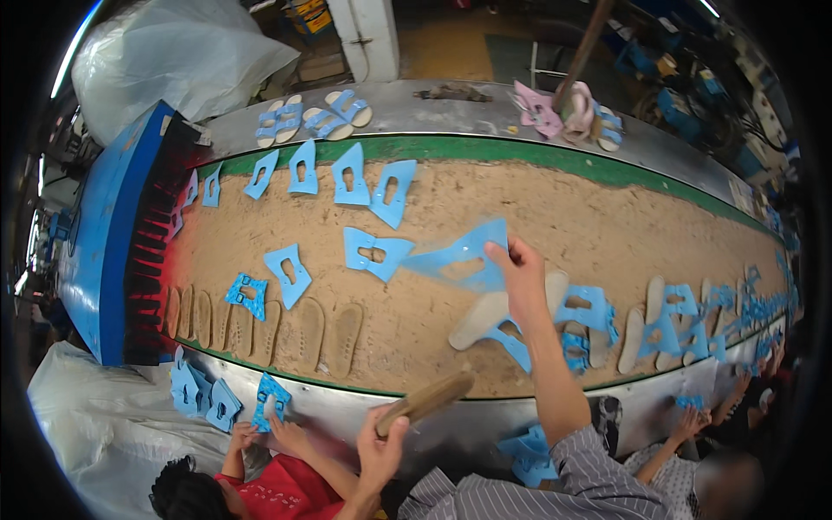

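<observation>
My right hand reaches over the conveyor belt, fingers pinched on a corner of a blue sandal upper with a cut-out window. Motion smears that upper. Nearer to me, my left hand grips a brown sandal sole, seen nearly edge-on and tilted above the belt's near rim. Just left of the held upper, another blue upper lies flat on the belt. Below my right hand a pale sole rests beside a blue upper, partly hidden by my arm.
The sandy belt runs from a blue heater box glowing red at the left. Several brown soles line its near side. Finished sandals stand on the far metal ledge. Co-workers sit on both sides of me.
</observation>
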Available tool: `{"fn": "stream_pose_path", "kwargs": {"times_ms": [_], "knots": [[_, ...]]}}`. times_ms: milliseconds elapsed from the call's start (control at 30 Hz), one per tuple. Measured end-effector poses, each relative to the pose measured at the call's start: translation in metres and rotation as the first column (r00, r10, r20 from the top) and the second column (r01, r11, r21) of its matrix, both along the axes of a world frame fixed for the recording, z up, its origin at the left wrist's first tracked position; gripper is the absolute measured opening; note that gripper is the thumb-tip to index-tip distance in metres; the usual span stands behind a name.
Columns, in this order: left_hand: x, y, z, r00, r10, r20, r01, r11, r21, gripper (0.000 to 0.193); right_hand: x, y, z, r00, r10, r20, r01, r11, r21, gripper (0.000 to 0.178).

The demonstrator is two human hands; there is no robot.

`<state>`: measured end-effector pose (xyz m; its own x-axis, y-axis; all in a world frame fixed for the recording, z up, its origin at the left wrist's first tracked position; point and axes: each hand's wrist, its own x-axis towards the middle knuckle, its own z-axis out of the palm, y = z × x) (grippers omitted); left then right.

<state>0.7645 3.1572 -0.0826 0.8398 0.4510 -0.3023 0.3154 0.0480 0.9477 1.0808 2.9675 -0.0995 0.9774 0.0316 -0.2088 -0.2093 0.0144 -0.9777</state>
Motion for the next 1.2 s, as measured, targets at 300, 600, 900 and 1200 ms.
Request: {"fn": "stream_pose_path", "kwargs": {"times_ms": [300, 600, 900, 1200], "knots": [[-0.062, -0.017, 0.135, 0.82, -0.296, 0.491, 0.099, 0.917, 0.387, 0.03, -0.23, -0.048, 0.18, 0.938, -0.314, -0.147, 0.338, 0.74, 0.582, 0.036], [-0.114, -0.035, 0.183, 0.646, -0.5, 0.577, 0.182, 0.834, 0.521, 0.027, -0.338, -0.041, 0.211, 0.882, -0.302, 0.361, 0.262, 0.952, 0.156, 0.031], [-0.143, -0.035, 0.201, 0.599, -0.55, 0.581, 0.133, 0.785, 0.606, 0.02, -0.376, -0.043, 0.215, 0.821, -0.272, 0.503, 0.265, 0.96, 0.087, 0.032], [-0.144, -0.032, 0.214, 0.542, -0.619, 0.568, 0.162, 0.74, 0.653, 0.019, -0.389, -0.042, 0.206, 0.779, -0.201, 0.593, 0.327, 0.938, -0.112, 0.032]]}}
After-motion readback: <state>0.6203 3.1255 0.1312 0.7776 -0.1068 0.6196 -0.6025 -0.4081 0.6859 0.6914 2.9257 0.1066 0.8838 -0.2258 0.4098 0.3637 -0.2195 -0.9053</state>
